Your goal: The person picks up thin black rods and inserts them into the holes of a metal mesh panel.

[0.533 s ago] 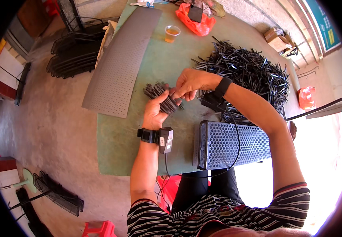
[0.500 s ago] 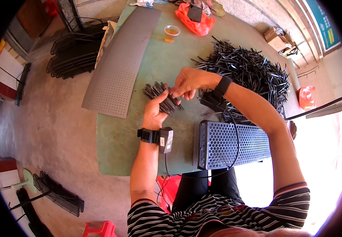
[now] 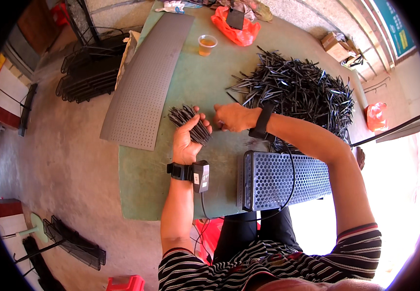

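My left hand (image 3: 186, 138) is closed round a bundle of thin black strips (image 3: 188, 123), its thumb lying across them. The strips run roughly side by side, their ends sticking out past the fingers. Just to the right, my right hand (image 3: 236, 118) has its fingers curled, a small gap from the bundle. Whatever it may hold is hidden by the hand itself. A single dark strip pokes out above its knuckles, and I cannot tell whether it is gripped. Behind that hand spreads a large loose pile of similar black strips (image 3: 302, 92).
A perforated metal box (image 3: 287, 180) stands at the green table's (image 3: 142, 189) near edge. On the left lies a long perforated grey sheet (image 3: 144, 87). Farther back are a plastic cup of amber liquid (image 3: 207, 45) and a red plastic bag (image 3: 239, 35). A cable (image 3: 293, 179) hangs between my wrists.
My right hand has come away from the bundle, moving nearer to me and slightly right. The left hand with its strips has shifted a little left.
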{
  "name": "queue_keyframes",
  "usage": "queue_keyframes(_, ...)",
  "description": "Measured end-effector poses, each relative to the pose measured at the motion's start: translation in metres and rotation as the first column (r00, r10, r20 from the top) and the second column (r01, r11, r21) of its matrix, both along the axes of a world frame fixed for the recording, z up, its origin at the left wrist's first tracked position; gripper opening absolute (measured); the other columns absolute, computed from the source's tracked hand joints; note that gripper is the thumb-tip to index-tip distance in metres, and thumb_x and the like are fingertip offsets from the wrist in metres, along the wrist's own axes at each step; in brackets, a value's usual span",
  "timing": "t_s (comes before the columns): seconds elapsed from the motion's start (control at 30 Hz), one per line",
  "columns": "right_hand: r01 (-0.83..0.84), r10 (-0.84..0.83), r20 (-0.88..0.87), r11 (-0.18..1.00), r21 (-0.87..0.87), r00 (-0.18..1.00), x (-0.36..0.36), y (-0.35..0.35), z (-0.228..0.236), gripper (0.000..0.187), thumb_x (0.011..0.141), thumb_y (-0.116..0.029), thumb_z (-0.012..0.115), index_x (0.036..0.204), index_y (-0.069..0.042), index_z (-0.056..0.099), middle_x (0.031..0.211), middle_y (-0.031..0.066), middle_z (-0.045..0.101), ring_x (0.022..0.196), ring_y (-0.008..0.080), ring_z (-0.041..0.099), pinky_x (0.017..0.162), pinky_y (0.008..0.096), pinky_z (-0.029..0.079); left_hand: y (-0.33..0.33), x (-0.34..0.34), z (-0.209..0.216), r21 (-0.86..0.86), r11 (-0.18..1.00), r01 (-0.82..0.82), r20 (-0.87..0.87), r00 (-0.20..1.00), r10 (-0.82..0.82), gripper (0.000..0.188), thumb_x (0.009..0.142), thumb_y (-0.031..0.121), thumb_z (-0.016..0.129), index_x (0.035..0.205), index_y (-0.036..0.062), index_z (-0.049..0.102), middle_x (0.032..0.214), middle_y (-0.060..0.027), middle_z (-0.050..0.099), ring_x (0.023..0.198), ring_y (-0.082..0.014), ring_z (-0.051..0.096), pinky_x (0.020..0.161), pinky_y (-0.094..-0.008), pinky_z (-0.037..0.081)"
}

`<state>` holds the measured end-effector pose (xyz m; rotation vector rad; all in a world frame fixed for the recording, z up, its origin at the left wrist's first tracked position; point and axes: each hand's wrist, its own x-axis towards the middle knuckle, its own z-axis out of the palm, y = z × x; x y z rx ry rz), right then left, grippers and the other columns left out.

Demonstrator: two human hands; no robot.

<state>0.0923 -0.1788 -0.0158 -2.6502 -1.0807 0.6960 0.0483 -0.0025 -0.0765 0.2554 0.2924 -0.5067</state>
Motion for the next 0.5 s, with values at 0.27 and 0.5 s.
queue_keyframes(0.27, 0.406, -0.414, 0.238, 0.910, 0.086, 0.878, 0.054, -0.059, -0.001, 0.018, 0.063, -0.014, 0.067, 0.072, 0.000, 0.062, 0.069, 0.0163, 0.062, 0.070, 0.0327, 0.061, 0.063, 0.0396, 0.048, -0.001, 0.000, -0.001, 0.011, 1.000, 0.013, -0.059, 0.998, -0.013, 0.021, 0.082, 0.006, 0.060, 0.103, 0.0097, 0.057, 0.084, -0.0035, 0.060, 0.074, -0.0186, 0.058, 0.069, -0.0372, 0.050)
queue_keyframes(0.5, 0.602, -0.565, 0.288, 0.797, -0.053, 0.773, 0.047, -0.053, -0.010, 0.029, 0.060, -0.016, 0.072, 0.077, 0.004, 0.062, 0.083, 0.0228, 0.062, 0.083, 0.0368, 0.062, 0.071, 0.0403, 0.050, 0.000, -0.001, -0.004, 0.009, 1.000, 0.011, -0.033, 0.999, -0.010, 0.023, 0.080, 0.007, 0.063, 0.102, 0.0093, 0.058, 0.087, -0.0049, 0.060, 0.078, -0.0201, 0.059, 0.073, -0.0389, 0.050)
